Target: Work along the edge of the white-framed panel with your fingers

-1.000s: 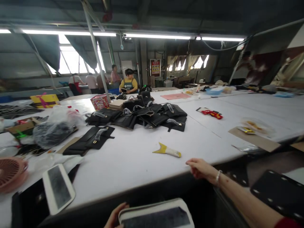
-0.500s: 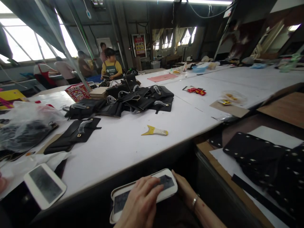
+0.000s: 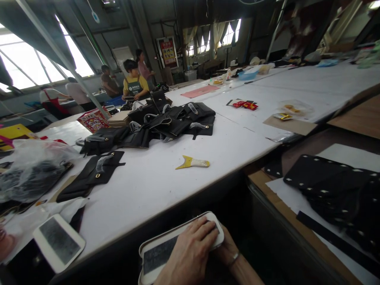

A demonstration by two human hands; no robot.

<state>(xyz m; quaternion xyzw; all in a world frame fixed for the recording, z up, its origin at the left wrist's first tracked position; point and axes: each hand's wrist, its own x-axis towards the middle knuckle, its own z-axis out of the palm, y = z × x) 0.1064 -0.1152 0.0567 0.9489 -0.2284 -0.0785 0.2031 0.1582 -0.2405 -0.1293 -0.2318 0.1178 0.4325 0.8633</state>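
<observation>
A white oblong pouch-like piece (image 3: pixel 158 253) with a dark, glossy window lies tilted in front of me, below the table edge. Across its upper face rests my left hand (image 3: pixel 190 245), fingers close together and bent over the right end. My right hand (image 3: pixel 227 245), with a bracelet at the wrist, grips that same end from below and behind; most of its fingers are hidden. To the left, a similar white piece with a dark window (image 3: pixel 59 241) lies at the table edge. Beyond my hands, a yellow and white tool-like piece (image 3: pixel 192 162) lies on the white table (image 3: pixel 154 178).
Black handbags (image 3: pixel 166 122) are piled mid-table, with one black bag (image 3: pixel 92 174) nearer. Plastic-wrapped goods (image 3: pixel 35 170) fill the left. Studded black pieces (image 3: pixel 329 190) lie at right. Another person's hand (image 3: pixel 6 241) shows at the left edge; a person in an apron (image 3: pixel 135 85) stands opposite.
My left hand has slid right along the white piece to its right end, baring more of the window's left part. My right hand has shifted slightly lower. The view has tilted down.
</observation>
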